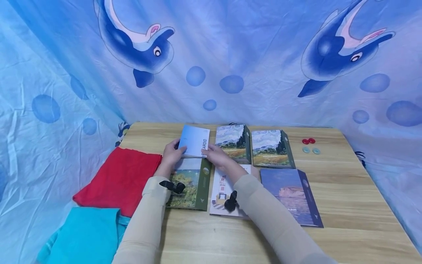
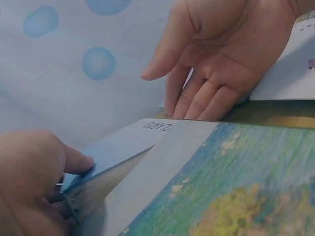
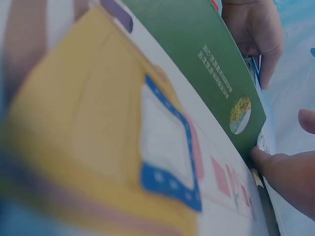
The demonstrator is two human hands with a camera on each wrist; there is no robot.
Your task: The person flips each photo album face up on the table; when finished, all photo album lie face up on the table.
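A light blue album (image 1: 194, 139) lettered POLAROID lies toward the back of the table, just beyond a green-edged album (image 1: 189, 187) with a tree painting. My left hand (image 1: 172, 152) grips its left side, thumb on the cover and fingers down along the edge. At the opposite side is my right hand (image 1: 217, 156). The left wrist view shows the fingers of this right hand (image 2: 216, 64) straight beside the blue album, thumb spread away. Under my right forearm lies a white album (image 1: 219, 190) with a drawn room on its cover, partly hidden by the sleeve.
Two matching landscape albums (image 1: 230, 141) (image 1: 271, 148) lie to the right, with a purple-blue sea-cliff album (image 1: 287, 190) in front. Farther right are red discs (image 1: 308, 140) and pale teal discs (image 1: 311, 150). Red cloth (image 1: 122, 179) and turquoise cloth (image 1: 89, 234) lie at the left.
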